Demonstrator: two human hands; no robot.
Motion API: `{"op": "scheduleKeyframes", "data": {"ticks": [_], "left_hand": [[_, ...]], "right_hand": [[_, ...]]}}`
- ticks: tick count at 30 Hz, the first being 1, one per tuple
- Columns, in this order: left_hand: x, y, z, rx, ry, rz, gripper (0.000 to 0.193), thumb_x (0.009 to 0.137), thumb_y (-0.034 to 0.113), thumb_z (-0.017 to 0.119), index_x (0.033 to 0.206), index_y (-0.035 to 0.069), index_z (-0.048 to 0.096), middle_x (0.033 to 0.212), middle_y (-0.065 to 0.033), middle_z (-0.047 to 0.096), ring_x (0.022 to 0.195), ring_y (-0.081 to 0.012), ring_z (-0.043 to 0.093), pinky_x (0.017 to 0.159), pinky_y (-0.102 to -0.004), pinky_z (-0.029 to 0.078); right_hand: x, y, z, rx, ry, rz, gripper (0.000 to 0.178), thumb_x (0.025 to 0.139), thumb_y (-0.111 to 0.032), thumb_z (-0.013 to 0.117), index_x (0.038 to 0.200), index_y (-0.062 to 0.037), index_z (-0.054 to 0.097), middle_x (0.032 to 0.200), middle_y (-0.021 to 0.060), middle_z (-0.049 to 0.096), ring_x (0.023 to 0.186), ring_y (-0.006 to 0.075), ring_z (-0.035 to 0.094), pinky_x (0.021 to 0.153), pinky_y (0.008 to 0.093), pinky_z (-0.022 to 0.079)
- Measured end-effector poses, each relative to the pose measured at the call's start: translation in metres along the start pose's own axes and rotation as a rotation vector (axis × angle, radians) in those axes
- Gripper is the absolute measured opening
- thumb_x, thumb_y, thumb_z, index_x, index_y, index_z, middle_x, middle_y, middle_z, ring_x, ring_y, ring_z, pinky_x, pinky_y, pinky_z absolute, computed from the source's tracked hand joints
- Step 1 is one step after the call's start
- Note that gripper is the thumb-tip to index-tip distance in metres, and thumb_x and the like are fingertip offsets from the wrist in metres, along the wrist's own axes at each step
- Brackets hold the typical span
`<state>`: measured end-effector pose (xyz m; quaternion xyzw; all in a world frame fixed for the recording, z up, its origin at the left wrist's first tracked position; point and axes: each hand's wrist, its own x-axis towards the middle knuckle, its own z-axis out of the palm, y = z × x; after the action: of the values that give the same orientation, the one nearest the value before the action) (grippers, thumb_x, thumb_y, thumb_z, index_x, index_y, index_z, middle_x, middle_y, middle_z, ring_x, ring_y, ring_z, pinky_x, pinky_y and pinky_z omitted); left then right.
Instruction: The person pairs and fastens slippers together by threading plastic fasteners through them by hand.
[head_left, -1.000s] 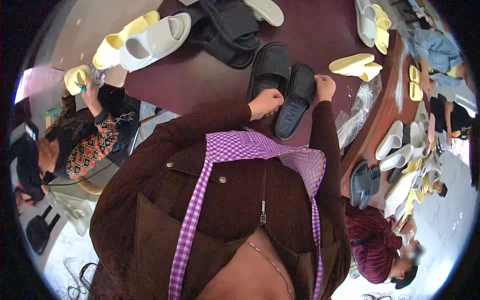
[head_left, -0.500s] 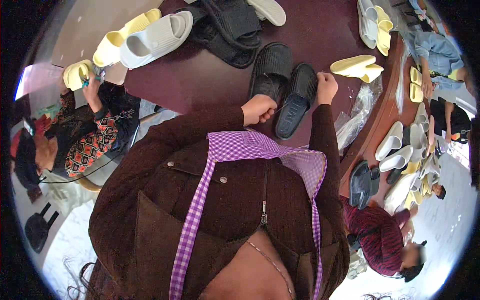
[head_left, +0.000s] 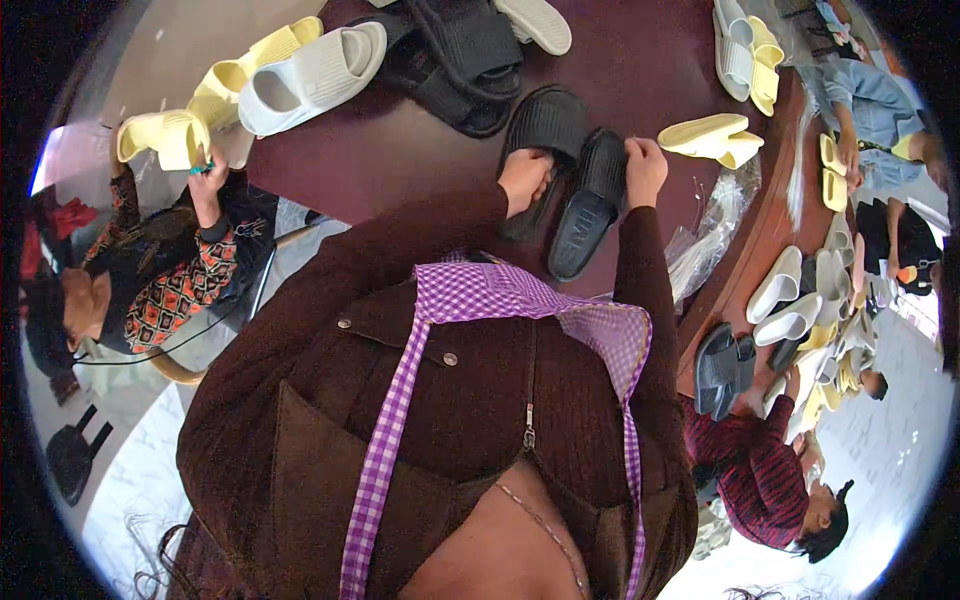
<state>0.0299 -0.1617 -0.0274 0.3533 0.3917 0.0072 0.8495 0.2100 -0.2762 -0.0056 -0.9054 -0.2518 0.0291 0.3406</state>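
Two black slide slippers lie side by side before me: a left one (head_left: 545,118) and a right one (head_left: 583,232), their ribbed straps away from me. My left hand (head_left: 524,182) is at the left slipper's foot opening, just under the strap, fingers curled closed. By the outer edge of the right slipper's strap, my right hand (head_left: 646,173) is pinched closed. Whatever either hand grips is too thin or too hidden to make out.
Black slippers (head_left: 470,60) and a pale grey slipper (head_left: 312,80) lie beyond on the dark red table (head_left: 330,180). Yellow slippers (head_left: 712,138) and a bundle of clear plastic strands (head_left: 715,235) are at right. Co-workers handle slippers at left and right.
My left hand has moved away from me and slightly right, into the left slipper's opening. My right hand has shifted slightly left. A thin strand visible between the slippers earlier no longer shows.
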Motion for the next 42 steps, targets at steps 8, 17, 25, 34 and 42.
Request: {"op": "scheduleKeyframes", "data": {"ticks": [8,17,25,34,42], "left_hand": [[0.028,-0.001,0.022,-0.261,0.047,-0.022,0.011,0.081,0.009,0.053,0.071,0.004,0.053,0.061,-0.0053,0.050,0.047,-0.0143,0.044,0.040,-0.0287,0.036],[0.032,0.001,0.020,-0.215,0.039,0.006,0.011,0.080,0.008,0.055,0.070,0.002,0.053,0.061,-0.0064,0.050,0.046,-0.0156,0.045,0.040,-0.0304,0.037],[0.018,-0.002,0.008,-0.160,-0.034,-0.038,0.011,0.081,0.011,0.055,0.080,0.000,0.057,0.065,-0.0077,0.055,0.050,-0.0157,0.050,0.043,-0.0292,0.041],[-0.062,0.049,-0.011,0.262,-0.116,0.263,0.022,0.084,0.016,0.055,0.097,-0.001,0.059,0.076,-0.0032,0.059,0.061,-0.0093,0.055,0.050,-0.0214,0.043],[-0.053,0.084,0.017,0.303,-0.217,0.452,0.022,0.084,0.016,0.058,0.097,0.000,0.061,0.075,-0.0014,0.059,0.056,-0.0063,0.049,0.049,-0.0195,0.039]], "right_hand": [[0.029,-0.049,0.030,0.250,-0.194,-0.122,0.018,0.076,-0.019,0.063,0.084,-0.0023,0.065,0.075,0.0137,0.064,0.069,0.0211,0.062,0.065,0.0302,0.047],[0.052,-0.043,0.070,0.183,-0.402,-0.086,0.018,0.072,-0.017,0.063,0.080,-0.0006,0.065,0.073,0.0131,0.063,0.068,0.0207,0.059,0.065,0.0313,0.046],[0.022,-0.055,0.056,0.786,-0.312,0.348,0.012,0.077,-0.010,0.062,0.082,0.0007,0.063,0.078,0.0041,0.063,0.071,0.0104,0.055,0.066,0.0240,0.043],[-0.037,-0.067,0.015,0.670,-0.148,0.008,0.008,0.082,-0.005,0.057,0.086,0.0004,0.062,0.081,0.0030,0.063,0.075,0.0076,0.054,0.070,0.0222,0.043],[-0.082,-0.115,-0.015,0.678,-0.126,-0.034,0.006,0.080,-0.005,0.060,0.083,0.0004,0.061,0.075,0.0019,0.061,0.070,0.0064,0.053,0.065,0.0208,0.043]]}}
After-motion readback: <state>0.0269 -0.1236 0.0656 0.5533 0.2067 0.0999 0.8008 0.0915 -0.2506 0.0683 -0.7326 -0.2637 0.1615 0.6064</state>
